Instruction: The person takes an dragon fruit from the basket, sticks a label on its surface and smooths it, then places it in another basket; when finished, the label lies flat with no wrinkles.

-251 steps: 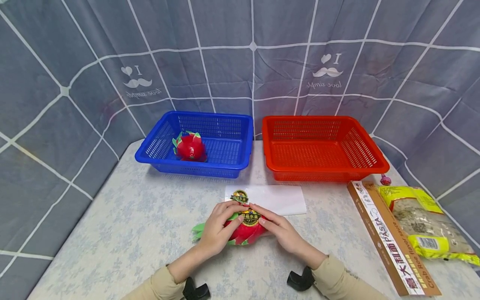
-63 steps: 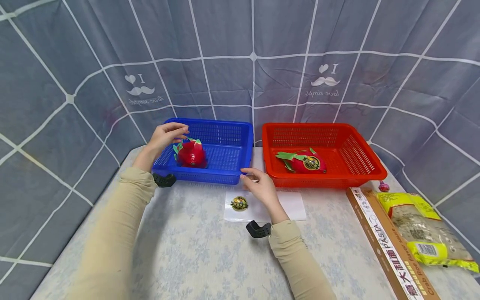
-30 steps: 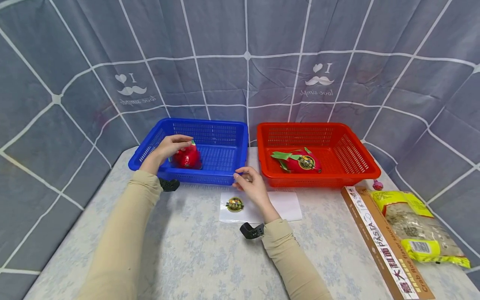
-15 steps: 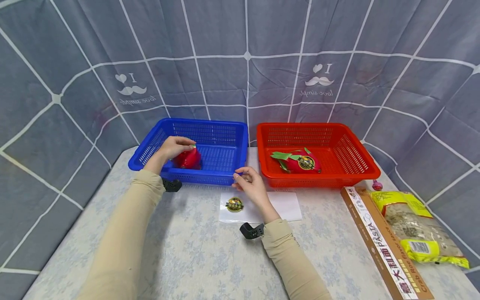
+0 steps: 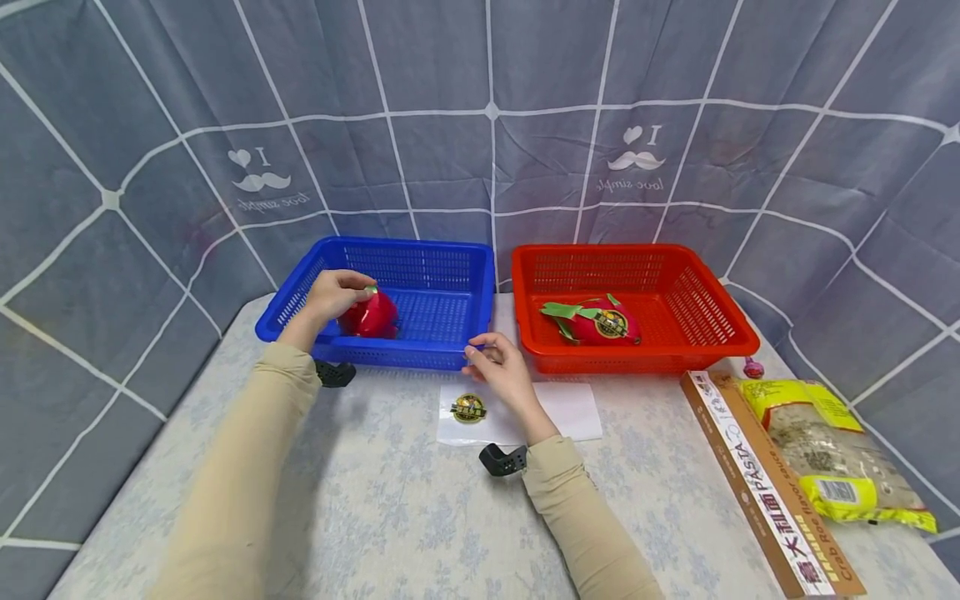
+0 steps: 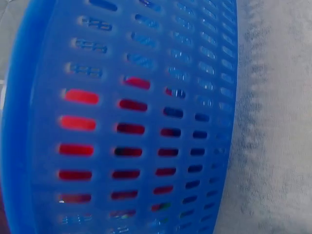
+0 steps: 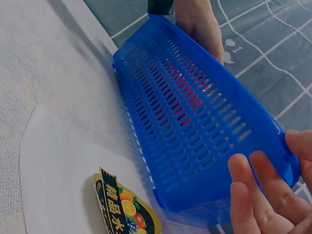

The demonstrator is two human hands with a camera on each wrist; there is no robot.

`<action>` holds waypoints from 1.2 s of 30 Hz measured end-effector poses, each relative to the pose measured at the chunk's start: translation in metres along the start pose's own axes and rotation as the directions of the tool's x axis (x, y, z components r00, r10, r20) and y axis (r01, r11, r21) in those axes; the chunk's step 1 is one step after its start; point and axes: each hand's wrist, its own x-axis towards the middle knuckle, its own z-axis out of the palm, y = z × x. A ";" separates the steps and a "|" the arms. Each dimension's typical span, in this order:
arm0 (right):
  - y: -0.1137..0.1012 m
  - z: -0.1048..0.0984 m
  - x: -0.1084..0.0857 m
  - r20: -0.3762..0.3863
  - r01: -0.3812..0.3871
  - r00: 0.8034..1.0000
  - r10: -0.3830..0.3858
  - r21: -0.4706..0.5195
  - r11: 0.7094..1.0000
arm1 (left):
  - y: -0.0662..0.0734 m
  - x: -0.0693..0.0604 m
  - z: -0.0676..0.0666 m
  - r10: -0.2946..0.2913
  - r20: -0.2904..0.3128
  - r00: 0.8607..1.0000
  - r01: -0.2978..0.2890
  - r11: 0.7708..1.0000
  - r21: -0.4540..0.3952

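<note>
In the head view my left hand (image 5: pixel 333 293) grips a red dragon fruit (image 5: pixel 381 318) from above, at the left end of the blue plastic basket (image 5: pixel 390 357). The thumb lies by a green leaf tip; the other fingertips are hidden. My right hand (image 5: pixel 504 371) pinches the basket's near right corner. The right wrist view shows its thumb over the rim and its fingers against the outer wall. Red skin shows through slots in the basket wall (image 6: pixel 106 122) in the left wrist view. A second dragon fruit (image 5: pixel 596 322), bearing a round label, lies in the red basket (image 5: pixel 600 365).
A white sheet (image 5: pixel 566 408) with one round fruit sticker (image 5: pixel 468 408) lies under the right forearm. At right are a long pasta box (image 5: pixel 772 487), a yellow-and-clear food bag (image 5: pixel 832 450) and a small pink item (image 5: pixel 753 367). A grey curtain (image 5: pixel 555 158) stands behind the baskets.
The labelled dragon fruit went from under both hands on the table into the red basket. My left hand reached into the blue basket, took the other fruit and shifted it slightly left; the right stays put.
</note>
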 end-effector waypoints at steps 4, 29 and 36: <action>0.000 0.000 0.000 0.002 0.017 1.000 -0.017 0.011 1.000 | -0.001 -0.004 -0.004 0.024 -0.028 0.999 -0.026 0.998 -0.064; -0.063 -0.017 -0.029 0.045 0.131 0.991 -0.124 -0.430 0.893 | 0.115 -0.060 -0.013 0.009 -0.176 0.984 -0.086 0.897 -0.433; -0.076 -0.029 -0.048 0.221 0.219 0.955 -0.196 -0.088 0.972 | 0.144 -0.114 0.013 0.040 -0.112 0.993 -0.084 0.905 -0.418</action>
